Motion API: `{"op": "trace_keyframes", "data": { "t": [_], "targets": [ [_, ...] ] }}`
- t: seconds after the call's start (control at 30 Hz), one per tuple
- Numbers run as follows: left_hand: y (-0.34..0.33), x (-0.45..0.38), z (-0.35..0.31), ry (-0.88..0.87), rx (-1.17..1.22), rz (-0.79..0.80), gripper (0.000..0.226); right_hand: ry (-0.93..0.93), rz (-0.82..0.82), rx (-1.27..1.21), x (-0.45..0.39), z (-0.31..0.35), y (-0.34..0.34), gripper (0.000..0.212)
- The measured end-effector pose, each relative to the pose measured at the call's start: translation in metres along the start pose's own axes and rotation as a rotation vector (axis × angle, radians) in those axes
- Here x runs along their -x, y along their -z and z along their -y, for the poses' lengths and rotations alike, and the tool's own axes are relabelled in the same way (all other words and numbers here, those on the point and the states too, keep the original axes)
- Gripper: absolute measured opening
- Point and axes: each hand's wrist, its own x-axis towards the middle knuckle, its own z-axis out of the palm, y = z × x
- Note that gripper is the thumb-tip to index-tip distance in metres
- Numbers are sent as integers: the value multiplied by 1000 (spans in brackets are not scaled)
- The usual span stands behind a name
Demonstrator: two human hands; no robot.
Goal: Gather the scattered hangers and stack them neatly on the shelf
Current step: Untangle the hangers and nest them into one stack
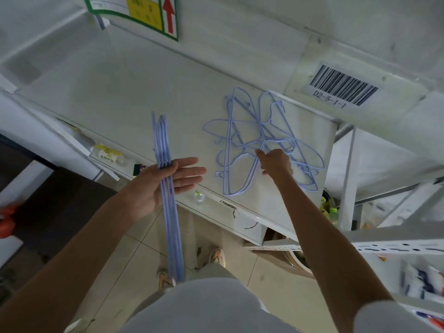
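Observation:
Several pale blue wire hangers lie tangled in a loose pile on the white shelf top. My right hand rests on the pile's middle, index finger stretched out and the other fingers curled under. Whether it grips a wire is hidden. My left hand holds a neat bundle of blue hangers edge-on. The bundle crosses the palm, the fingers stretch out to the right, and the thumb is hidden behind the bundle. Its upper end is over the shelf's front edge and its lower end hangs over the floor.
A barcode label marks the shelf beam above the pile. A green-bordered sign hangs at the back. Lower shelves hold bottles and packets. My shoes stand on the tiled floor. Another rack is at the right.

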Motion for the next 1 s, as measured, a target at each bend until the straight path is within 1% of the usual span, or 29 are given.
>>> {"op": "trace_keyframes", "data": {
  "t": [0.07,0.13,0.23,0.33,0.4,0.5,0.67,0.83,1.0],
  "targets": [
    [-1,0,0,21,16,-18,47,-1,3,117,-18,-2,-3,55],
    [1,2,-1,22,39,-42,49,21,-5,161,-27,1,-8,57],
    [7,4,-4,1,87,-95,48,61,-56,199,-28,5,-15,49],
    [8,4,-6,-22,127,-125,47,89,-49,212,-24,4,-24,46],
    [7,3,-6,-37,119,-134,47,108,-39,217,-21,1,-26,41],
    [9,4,-7,-45,87,-121,48,153,-72,241,-15,-5,-22,36],
    [29,20,-23,-52,24,-115,51,356,-207,328,10,-9,-13,32],
    [60,41,-40,-64,-37,-111,51,616,-329,424,46,-7,-7,29],
    [78,61,-51,-89,-147,-66,47,824,-407,684,78,4,-3,21]
  ]
}}
